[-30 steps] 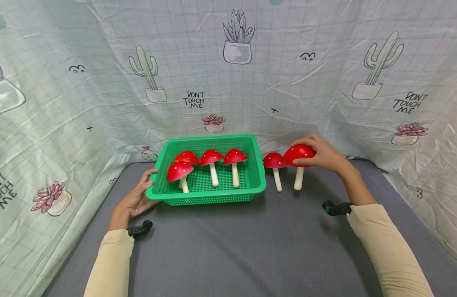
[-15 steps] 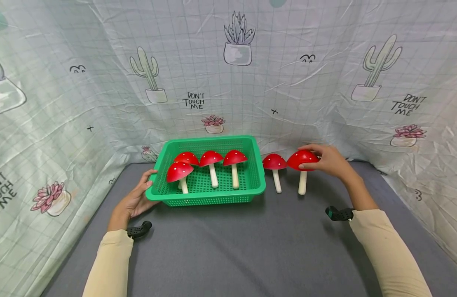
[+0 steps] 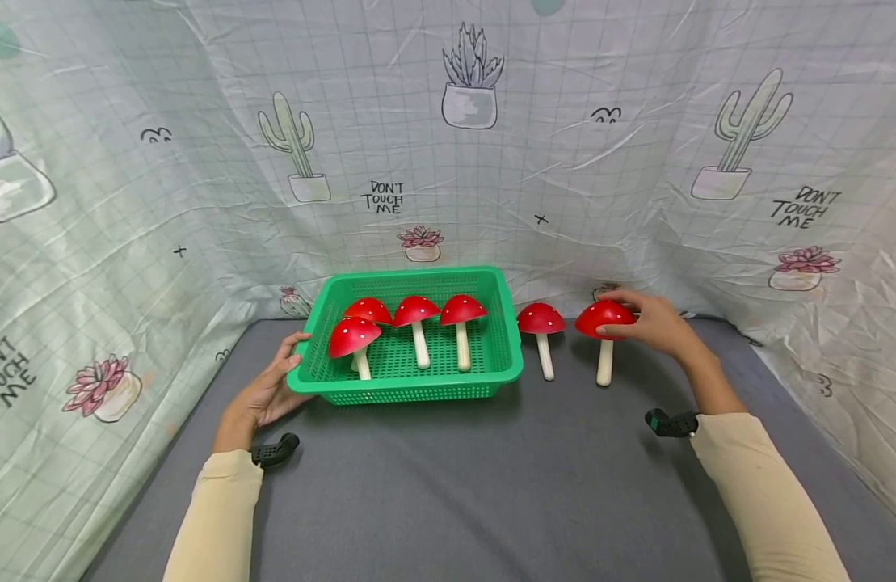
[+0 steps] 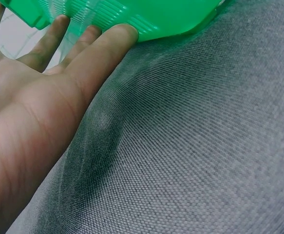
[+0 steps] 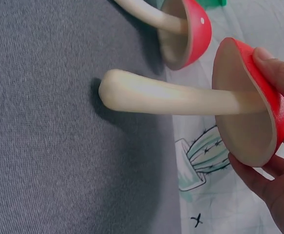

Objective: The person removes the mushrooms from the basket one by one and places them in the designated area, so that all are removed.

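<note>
A green plastic basket (image 3: 407,394) holds several toy mushrooms with white-dotted red caps and pale stems, such as this mushroom (image 3: 463,331). At its left end my left hand (image 3: 269,392) touches the rim and outer wall, and in the left wrist view its straight fingers (image 4: 100,61) lie against the green side. My right hand (image 3: 647,323) grips another mushroom (image 5: 180,100) by its cap, thumb on one side and fingers on the other. That mushroom's stem points down, its end close over the grey cloth. One more mushroom (image 3: 542,343) lies between the basket and my right hand.
A grey cloth (image 3: 448,493) covers the table. Behind and on both sides hangs a white curtain (image 3: 535,145) printed with cacti and lettering. Each wrist wears a black camera mount, including this right wrist mount (image 3: 670,423).
My right hand has moved a little right and toward the front with its mushroom, widening the gap to the mushroom beside the basket. The left hand and basket stay in place.
</note>
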{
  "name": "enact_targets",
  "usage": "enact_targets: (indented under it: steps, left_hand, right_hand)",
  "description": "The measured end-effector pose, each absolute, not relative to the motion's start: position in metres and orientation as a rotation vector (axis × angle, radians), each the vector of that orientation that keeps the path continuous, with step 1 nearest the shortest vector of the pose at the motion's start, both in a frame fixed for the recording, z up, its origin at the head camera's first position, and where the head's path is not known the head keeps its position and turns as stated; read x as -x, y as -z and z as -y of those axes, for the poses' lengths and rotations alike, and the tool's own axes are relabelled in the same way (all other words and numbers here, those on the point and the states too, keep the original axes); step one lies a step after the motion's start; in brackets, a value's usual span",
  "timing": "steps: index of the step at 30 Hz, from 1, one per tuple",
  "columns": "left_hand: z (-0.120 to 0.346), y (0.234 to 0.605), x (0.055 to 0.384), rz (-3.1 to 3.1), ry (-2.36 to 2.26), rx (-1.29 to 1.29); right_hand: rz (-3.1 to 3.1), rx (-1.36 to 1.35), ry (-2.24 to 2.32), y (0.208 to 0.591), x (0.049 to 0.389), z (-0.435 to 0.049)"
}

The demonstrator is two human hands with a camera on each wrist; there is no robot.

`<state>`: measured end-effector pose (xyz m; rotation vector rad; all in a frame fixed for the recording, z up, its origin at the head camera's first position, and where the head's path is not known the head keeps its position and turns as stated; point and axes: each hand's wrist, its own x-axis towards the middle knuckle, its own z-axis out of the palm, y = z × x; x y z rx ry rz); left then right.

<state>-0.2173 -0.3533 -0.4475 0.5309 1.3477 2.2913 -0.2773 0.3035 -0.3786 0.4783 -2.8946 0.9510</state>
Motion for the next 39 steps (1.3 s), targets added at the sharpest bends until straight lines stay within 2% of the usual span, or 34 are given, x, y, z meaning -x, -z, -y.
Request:
enact_targets:
  steps: [23, 39]
  left_hand:
    - [0.355, 0.453, 0.218, -1.323, -2.295, -0.585]
    - [0.355, 0.453, 0.219, -1.339, -2.288, -0.586]
  right_hand:
    - [2.983, -0.430, -0.985, 0.381, 0.289, -0.314]
    - [3.055, -0.512, -1.054, 0.382, 0.307, -0.308]
